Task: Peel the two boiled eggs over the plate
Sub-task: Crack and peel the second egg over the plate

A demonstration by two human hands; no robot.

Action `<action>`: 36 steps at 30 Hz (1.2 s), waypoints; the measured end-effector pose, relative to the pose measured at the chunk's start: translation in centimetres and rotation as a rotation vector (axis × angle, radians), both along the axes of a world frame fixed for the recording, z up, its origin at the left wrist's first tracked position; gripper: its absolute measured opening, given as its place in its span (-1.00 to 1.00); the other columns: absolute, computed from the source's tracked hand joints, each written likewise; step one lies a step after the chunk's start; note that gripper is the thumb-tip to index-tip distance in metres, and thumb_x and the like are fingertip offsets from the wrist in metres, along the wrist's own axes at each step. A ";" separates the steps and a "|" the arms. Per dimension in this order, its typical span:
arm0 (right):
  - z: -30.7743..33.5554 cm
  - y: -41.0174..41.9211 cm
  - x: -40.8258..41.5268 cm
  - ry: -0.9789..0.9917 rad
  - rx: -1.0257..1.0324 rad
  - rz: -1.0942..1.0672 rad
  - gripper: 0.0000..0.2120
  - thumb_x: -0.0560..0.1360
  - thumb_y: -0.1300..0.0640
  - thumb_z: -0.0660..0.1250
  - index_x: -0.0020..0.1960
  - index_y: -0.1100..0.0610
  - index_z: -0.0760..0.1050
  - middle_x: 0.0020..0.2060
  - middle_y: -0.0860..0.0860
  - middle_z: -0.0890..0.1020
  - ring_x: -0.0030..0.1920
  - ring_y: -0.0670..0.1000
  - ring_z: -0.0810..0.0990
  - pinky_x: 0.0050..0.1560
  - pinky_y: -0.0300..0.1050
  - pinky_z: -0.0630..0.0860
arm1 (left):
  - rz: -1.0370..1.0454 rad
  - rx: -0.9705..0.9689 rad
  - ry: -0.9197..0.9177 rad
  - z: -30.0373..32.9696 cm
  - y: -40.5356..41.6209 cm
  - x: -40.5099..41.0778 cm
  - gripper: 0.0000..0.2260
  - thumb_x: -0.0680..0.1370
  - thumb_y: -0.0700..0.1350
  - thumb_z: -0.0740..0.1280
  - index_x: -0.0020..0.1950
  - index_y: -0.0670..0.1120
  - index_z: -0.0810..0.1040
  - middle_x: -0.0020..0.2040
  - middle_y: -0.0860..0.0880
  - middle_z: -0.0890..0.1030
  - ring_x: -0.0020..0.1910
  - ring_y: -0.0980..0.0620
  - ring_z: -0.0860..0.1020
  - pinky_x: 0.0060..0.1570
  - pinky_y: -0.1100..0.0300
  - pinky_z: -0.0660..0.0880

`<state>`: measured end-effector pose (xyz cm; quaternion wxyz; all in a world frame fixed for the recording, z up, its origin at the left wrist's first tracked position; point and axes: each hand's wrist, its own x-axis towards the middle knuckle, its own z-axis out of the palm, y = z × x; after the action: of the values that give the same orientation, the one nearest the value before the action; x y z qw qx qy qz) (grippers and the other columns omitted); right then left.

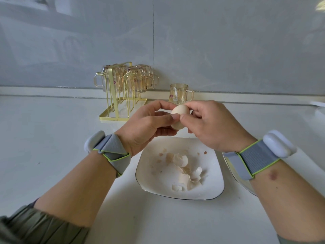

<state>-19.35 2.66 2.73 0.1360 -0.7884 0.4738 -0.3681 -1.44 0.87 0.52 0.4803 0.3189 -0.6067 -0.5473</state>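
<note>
Above the far edge of the plate (213, 189), both hands held a single egg (179, 113) between them. The left hand (147, 125) cradled it from beneath and behind, its fingers (163, 105) curled round the shell, while the right hand (209, 125) pinched at the egg's near side, thumb tip meeting the left thumb against it. So both sets of fingers were clamped on the egg, none spread free.

The part of the egg that showed looked smooth and tan, which suggested it was largely unpeeled; whether a first crack had been opened under the thumbs could not be told. A heap of shell fragments (186, 168) lay in the middle of the plate, with smaller flecks scattered toward its far rim. That amount seemed to account for roughly one whole egg, so one egg was probably done and this was the second, only just begun. No peeled egg was visible anywhere; a second plate (228, 163) peeped out from under the right wrist, and it may have held one, but its contents were hidden.

Farther back on the white surface (52, 138) stood a gold rack of glass mugs (123, 81) and one loose glass mug (180, 94).
</note>
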 end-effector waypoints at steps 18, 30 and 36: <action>-0.2 -0.3 -0.1 -0.052 0.016 0.011 -0.83 0.55 -0.03 0.29 0.02 0.02 0.59 -0.31 0.06 0.67 -0.23 0.05 0.63 -0.12 0.10 0.60 | 0.057 -0.016 -0.010 0.4 0.3 -0.2 -0.85 0.61 -0.23 0.25 0.15 -0.25 0.50 -0.11 -0.19 0.57 -0.21 -0.08 0.56 -0.14 0.10 0.57; -0.2 -0.4 0.0 -0.043 -0.036 0.000 -0.78 0.54 -0.05 0.31 -0.04 0.06 0.65 -0.33 0.14 0.66 -0.26 0.17 0.61 -0.22 0.12 0.59 | 0.045 -0.048 -0.003 0.2 0.2 -0.2 -0.83 0.53 -0.26 0.34 0.12 -0.24 0.52 -0.09 -0.17 0.63 -0.15 -0.11 0.59 -0.09 0.09 0.60; -0.2 -0.3 -0.2 -0.070 -0.009 0.048 -0.85 0.57 0.01 0.29 0.04 -0.01 0.62 -0.31 0.07 0.67 -0.30 0.03 0.60 -0.17 0.06 0.59 | 0.084 -0.049 0.024 0.3 0.1 -0.1 -0.87 0.59 -0.24 0.29 0.12 -0.22 0.54 -0.15 -0.18 0.60 -0.23 -0.09 0.56 -0.17 0.10 0.57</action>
<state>-19.51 2.41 2.49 0.1580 -0.7866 0.4482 -0.3943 -1.53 0.99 0.78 0.5175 0.3256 -0.6004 -0.5155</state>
